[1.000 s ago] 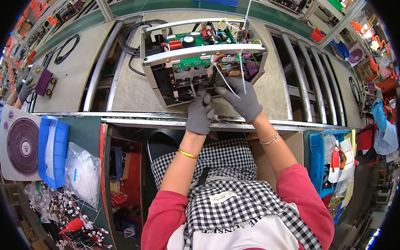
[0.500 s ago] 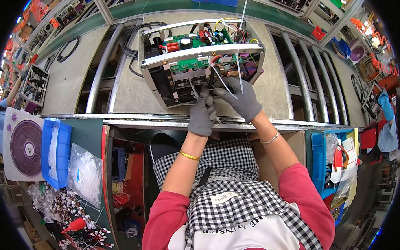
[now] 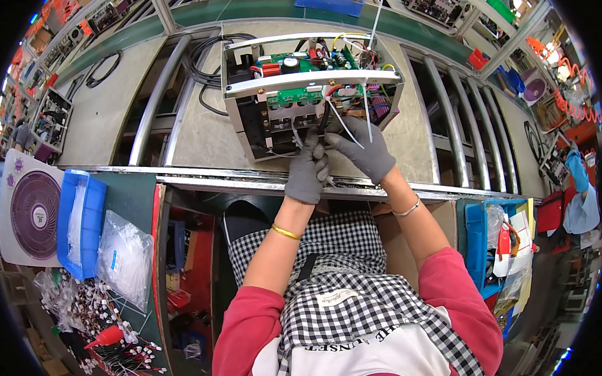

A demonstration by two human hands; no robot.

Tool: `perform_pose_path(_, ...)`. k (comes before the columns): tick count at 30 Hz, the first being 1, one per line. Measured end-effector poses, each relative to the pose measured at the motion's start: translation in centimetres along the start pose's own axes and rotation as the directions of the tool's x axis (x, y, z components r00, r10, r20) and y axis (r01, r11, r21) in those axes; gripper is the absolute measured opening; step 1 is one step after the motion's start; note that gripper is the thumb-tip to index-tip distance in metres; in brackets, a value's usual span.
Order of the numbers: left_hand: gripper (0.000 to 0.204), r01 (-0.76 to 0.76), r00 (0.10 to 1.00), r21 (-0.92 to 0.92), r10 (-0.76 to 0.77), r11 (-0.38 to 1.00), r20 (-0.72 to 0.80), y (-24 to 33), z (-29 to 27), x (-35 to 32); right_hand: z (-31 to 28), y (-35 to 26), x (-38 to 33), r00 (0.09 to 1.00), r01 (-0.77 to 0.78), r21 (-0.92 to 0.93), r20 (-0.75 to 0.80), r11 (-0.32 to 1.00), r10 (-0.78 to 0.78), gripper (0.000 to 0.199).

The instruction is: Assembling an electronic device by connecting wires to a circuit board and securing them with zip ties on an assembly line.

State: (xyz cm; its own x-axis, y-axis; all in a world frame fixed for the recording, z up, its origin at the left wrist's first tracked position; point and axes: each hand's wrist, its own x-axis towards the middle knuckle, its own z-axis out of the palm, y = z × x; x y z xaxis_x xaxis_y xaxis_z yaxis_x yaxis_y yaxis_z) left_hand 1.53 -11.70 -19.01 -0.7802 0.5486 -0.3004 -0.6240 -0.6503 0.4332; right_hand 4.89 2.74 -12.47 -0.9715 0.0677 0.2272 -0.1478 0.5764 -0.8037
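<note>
In front of me stands an open metal chassis (image 3: 314, 81) with green circuit boards (image 3: 294, 95) and coloured wires. Both my hands wear grey gloves and meet at its near side. My left hand (image 3: 307, 173) is closed, fingertips around the lower end of a black cable (image 3: 324, 115) that hangs from the chassis. My right hand (image 3: 367, 154) pinches right beside it; what its fingertips hold is hidden. A white cable tie (image 3: 345, 123) hangs over the right glove, and another white tie (image 3: 367, 109) dangles close by. A pale strip (image 3: 296, 132) sticks up next to my left fingers.
The chassis rests on a board (image 3: 200, 142) between metal rollers (image 3: 454, 116). Black cable coils (image 3: 201, 69) lie behind it. At left are a purple fan panel (image 3: 33, 210), a blue bin (image 3: 80, 222), a bag of white ties (image 3: 124, 257) and connector wires (image 3: 86, 308). A blue crate (image 3: 478, 241) stands right.
The whole view has shifted slightly, so the chassis appears a little farther right. Both hands stay together at the cable with nearly the same grip.
</note>
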Motion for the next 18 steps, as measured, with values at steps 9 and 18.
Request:
perform_pose_path(9,0.028,-0.056,0.997,0.121,0.061,0.991,-0.04,-0.4,-0.2,-0.1,-0.8,-1.1,0.5,0.99,-0.061,0.059,0.131,0.996,0.053,0.024)
perform_pose_path(18,0.027,-0.07,0.997,0.43,0.083,0.9,-0.011,1.2,0.7,-1.6,-0.1,-1.8,-1.3,0.996,0.086,-0.071,0.041,0.994,-0.084,0.013)
